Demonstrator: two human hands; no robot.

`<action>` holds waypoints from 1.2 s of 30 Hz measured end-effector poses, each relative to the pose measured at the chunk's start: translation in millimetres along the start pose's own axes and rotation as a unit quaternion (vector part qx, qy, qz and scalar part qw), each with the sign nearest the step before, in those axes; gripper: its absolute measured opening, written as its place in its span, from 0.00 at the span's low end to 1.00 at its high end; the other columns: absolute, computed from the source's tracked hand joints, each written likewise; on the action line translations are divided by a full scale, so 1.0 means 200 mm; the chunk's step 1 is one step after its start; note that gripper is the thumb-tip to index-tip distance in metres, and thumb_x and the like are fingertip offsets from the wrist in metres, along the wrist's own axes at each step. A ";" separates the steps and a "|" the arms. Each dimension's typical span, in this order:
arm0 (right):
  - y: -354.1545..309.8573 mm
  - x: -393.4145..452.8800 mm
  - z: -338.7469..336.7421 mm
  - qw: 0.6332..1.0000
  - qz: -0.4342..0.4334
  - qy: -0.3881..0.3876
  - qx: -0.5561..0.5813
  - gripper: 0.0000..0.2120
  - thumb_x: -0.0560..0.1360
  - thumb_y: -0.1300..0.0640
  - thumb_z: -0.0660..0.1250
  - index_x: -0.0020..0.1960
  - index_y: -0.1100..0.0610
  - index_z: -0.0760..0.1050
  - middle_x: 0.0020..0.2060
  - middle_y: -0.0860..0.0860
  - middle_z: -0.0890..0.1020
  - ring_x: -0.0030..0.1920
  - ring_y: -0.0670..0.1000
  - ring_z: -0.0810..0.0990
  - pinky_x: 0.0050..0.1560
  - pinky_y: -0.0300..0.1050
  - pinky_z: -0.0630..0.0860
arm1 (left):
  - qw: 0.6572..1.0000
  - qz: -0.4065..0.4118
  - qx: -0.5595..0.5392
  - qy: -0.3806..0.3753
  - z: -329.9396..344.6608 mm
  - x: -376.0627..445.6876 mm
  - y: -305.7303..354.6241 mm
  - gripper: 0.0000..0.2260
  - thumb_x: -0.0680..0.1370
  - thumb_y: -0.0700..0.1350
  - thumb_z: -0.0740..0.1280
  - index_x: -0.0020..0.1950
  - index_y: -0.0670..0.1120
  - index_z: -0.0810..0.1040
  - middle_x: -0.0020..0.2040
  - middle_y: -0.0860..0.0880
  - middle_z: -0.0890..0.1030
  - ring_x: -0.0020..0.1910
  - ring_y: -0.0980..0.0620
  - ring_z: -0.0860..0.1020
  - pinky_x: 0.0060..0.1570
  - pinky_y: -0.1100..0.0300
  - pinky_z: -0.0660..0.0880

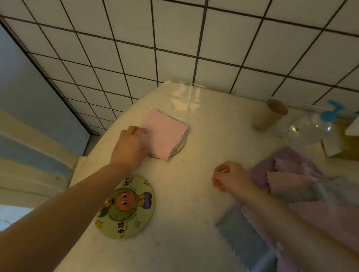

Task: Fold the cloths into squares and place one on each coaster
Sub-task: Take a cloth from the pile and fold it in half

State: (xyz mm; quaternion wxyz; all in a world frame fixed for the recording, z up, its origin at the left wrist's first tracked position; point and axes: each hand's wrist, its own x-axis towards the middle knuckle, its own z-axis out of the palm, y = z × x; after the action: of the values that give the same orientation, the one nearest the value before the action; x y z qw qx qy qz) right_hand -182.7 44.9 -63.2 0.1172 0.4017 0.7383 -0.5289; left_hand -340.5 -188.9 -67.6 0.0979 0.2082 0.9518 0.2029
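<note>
The tiled wall (187, 34) fills the upper half of the frame; the pale countertop (186, 216) occupies the centre and lower half.

At the right of the frame a heap of unfolded cloths (304, 186), lilac, pink and blue-grey, runs from mid-right down to the lower right corner, partly under the right forearm.

Below centre-left lies a round cartoon coaster (127, 206), bare, with nothing on it.

Left of centre a pink cloth (165, 134), folded to a square, sits on a second coaster (178, 149), of which only the right-hand rim shows from under the cloth.

The left hand (130, 146) lies at the left edge of the pink cloth, fingertips touching that edge. Whether they pinch it or merely press it flat I cannot tell.

The right hand (229, 176) hovers over the bare counter right of centre, beside the heap, fingers loosely curled and holding nothing visible.

In the upper right stand a paper cup (270, 114), a clear bottle with a blue top (307, 127) and a box (355, 145), clear of the work.

Finding: the step in hand appears to be seating the first folded cloth on its coaster. One coaster is served, one is outstanding.

Next move, as judged: the right hand must draw a single cloth off the heap without dragging its neighbours, spread it on open counter, fold it to a square, and set it on the cartoon coaster.
</note>
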 end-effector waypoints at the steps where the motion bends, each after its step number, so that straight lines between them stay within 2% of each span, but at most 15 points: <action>1: 0.06 -0.08 -0.06 1.000 -0.017 -0.003 -0.008 0.04 0.74 0.63 0.66 0.42 0.56 0.74 0.35 0.54 0.81 0.36 0.52 0.81 0.38 0.46 0.78 | 1.000 0.011 -0.016 0.002 0.00 -0.08 0.07 0.19 0.75 0.43 0.64 0.67 0.44 0.73 0.65 0.46 0.71 0.62 0.44 0.66 0.58 0.53 0.68; 3: 0.20 -0.22 -0.17 0.996 -0.067 0.004 -0.052 0.04 0.73 0.61 0.67 0.42 0.53 0.74 0.37 0.53 0.82 0.39 0.53 0.80 0.39 0.45 0.75 | 0.999 0.038 -0.036 -0.006 0.03 -0.23 0.22 0.19 0.75 0.38 0.66 0.66 0.43 0.72 0.64 0.45 0.71 0.62 0.43 0.67 0.60 0.53 0.68; 5: 0.33 -0.37 -0.27 0.987 -0.113 0.039 -0.107 0.02 0.73 0.59 0.68 0.42 0.55 0.74 0.38 0.53 0.81 0.40 0.53 0.79 0.42 0.46 0.74 | 0.996 0.072 -0.034 -0.026 0.09 -0.38 0.37 0.19 0.75 0.38 0.66 0.66 0.44 0.72 0.64 0.45 0.72 0.64 0.44 0.67 0.62 0.54 0.67; 8: 0.51 -0.55 -0.40 0.977 -0.166 0.091 -0.101 0.05 0.73 0.60 0.68 0.41 0.53 0.72 0.35 0.49 0.78 0.37 0.50 0.76 0.41 0.45 0.72 | 0.989 0.131 -0.042 -0.059 0.21 -0.57 0.57 0.18 0.76 0.39 0.65 0.66 0.44 0.72 0.63 0.45 0.72 0.64 0.45 0.68 0.63 0.56 0.66; 9: 0.58 -0.60 -0.44 0.976 -0.168 0.099 -0.098 0.07 0.73 0.59 0.67 0.40 0.51 0.70 0.34 0.48 0.76 0.36 0.49 0.75 0.41 0.45 0.71 | 0.986 0.146 -0.041 -0.071 0.26 -0.63 0.64 0.18 0.76 0.39 0.65 0.66 0.44 0.72 0.63 0.45 0.72 0.64 0.45 0.68 0.63 0.56 0.67; 12: 0.78 -0.75 -0.53 0.960 -0.161 0.142 -0.178 0.07 0.74 0.54 0.64 0.38 0.50 0.67 0.30 0.46 0.74 0.31 0.46 0.72 0.36 0.41 0.69 | 0.974 0.201 -0.033 -0.101 0.39 -0.80 0.84 0.18 0.76 0.40 0.64 0.67 0.45 0.72 0.64 0.46 0.72 0.63 0.45 0.69 0.62 0.54 0.68; 14: 0.92 -0.81 -0.57 0.958 -0.151 0.180 -0.165 0.12 0.75 0.57 0.65 0.36 0.52 0.65 0.29 0.48 0.71 0.30 0.48 0.69 0.33 0.37 0.65 | 0.962 0.242 -0.027 -0.122 0.48 -0.88 0.98 0.20 0.74 0.39 0.64 0.67 0.45 0.72 0.65 0.45 0.72 0.63 0.43 0.69 0.62 0.54 0.69; 17: 1.11 -0.87 -0.63 0.944 -0.076 0.218 -0.236 0.11 0.74 0.54 0.68 0.43 0.57 0.68 0.37 0.54 0.74 0.38 0.55 0.74 0.36 0.44 0.66 | 0.941 0.302 -0.016 -0.149 0.60 -1.00 1.17 0.20 0.73 0.37 0.65 0.66 0.43 0.74 0.63 0.42 0.74 0.61 0.40 0.72 0.59 0.50 0.72; 19: 1.23 -0.88 -0.65 0.922 -0.082 0.251 -0.284 0.16 0.69 0.50 0.73 0.43 0.60 0.71 0.39 0.58 0.77 0.40 0.60 0.77 0.35 0.47 0.69 | 0.923 0.350 -0.001 -0.159 0.68 -1.05 1.27 0.21 0.72 0.35 0.67 0.65 0.40 0.74 0.62 0.40 0.75 0.57 0.38 0.74 0.55 0.47 0.75; 23: 1.32 -0.91 -0.67 0.913 -0.101 0.241 -0.314 0.20 0.62 0.46 0.78 0.41 0.58 0.74 0.41 0.56 0.78 0.44 0.59 0.77 0.36 0.46 0.72 | 0.892 0.421 0.056 -0.152 0.80 -1.12 1.39 0.25 0.70 0.34 0.68 0.67 0.42 0.73 0.69 0.42 0.71 0.63 0.38 0.71 0.56 0.45 0.75; 26: 1.33 -0.92 -0.66 0.886 -0.127 0.251 -0.369 0.17 0.61 0.48 0.77 0.41 0.56 0.75 0.42 0.55 0.78 0.44 0.58 0.77 0.36 0.45 0.73 | 0.889 0.423 0.086 -0.154 0.83 -1.11 1.47 0.27 0.72 0.36 0.67 0.71 0.44 0.69 0.72 0.43 0.66 0.68 0.40 0.66 0.62 0.45 0.70; 29: 1.32 -0.90 -0.67 0.881 -0.139 0.257 -0.373 0.10 0.69 0.48 0.70 0.37 0.54 0.75 0.40 0.52 0.77 0.45 0.56 0.77 0.34 0.43 0.67 | 0.890 0.402 0.115 -0.179 0.83 -1.08 1.50 0.27 0.75 0.38 0.63 0.75 0.46 0.63 0.74 0.45 0.62 0.72 0.44 0.61 0.66 0.50 0.65; 32: 1.31 -0.90 -0.69 0.877 -0.155 0.265 -0.369 0.12 0.71 0.46 0.68 0.38 0.54 0.75 0.40 0.51 0.77 0.44 0.54 0.76 0.33 0.41 0.64 | 0.888 0.397 0.135 -0.189 0.83 -1.07 1.51 0.28 0.77 0.38 0.62 0.76 0.47 0.60 0.76 0.48 0.60 0.73 0.47 0.60 0.67 0.52 0.63; 36: 1.33 -0.91 -0.68 0.869 -0.156 0.224 -0.414 0.17 0.65 0.45 0.74 0.43 0.56 0.75 0.41 0.51 0.77 0.42 0.53 0.77 0.31 0.43 0.71 | 0.887 0.396 0.136 -0.194 0.83 -1.08 1.51 0.29 0.77 0.36 0.61 0.76 0.48 0.58 0.76 0.48 0.58 0.73 0.48 0.60 0.68 0.53 0.63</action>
State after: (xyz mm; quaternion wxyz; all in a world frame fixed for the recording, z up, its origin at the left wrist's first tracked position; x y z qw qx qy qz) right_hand 160.1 110.5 -81.5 0.0205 0.3039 0.9489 -0.0825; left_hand 4.7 25.8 -66.1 0.1629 0.6147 0.7702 0.0491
